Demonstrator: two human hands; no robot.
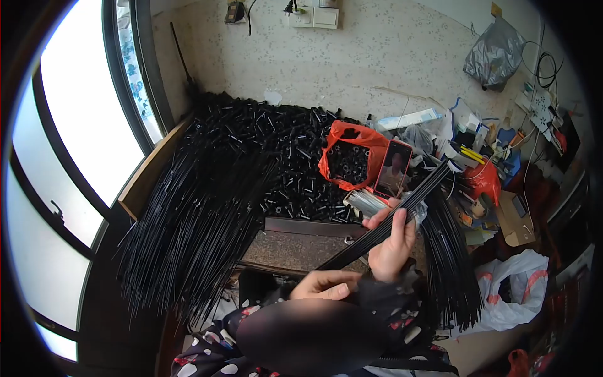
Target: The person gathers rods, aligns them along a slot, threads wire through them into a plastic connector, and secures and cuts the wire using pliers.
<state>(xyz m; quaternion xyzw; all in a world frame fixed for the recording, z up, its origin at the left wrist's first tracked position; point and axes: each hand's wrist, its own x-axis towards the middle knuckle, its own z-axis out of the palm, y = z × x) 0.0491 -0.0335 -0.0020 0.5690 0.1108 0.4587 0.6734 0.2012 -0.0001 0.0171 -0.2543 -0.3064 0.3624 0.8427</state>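
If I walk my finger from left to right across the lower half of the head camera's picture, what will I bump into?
Bright window → big spread of long black sticks → left hand → right hand → smaller bunch of black sticks → white bag.

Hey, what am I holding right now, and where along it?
A bundle of thin black rods, held around its middle stretch in the right grip. The left grip is by its lower end; whether it touches there can't be told.
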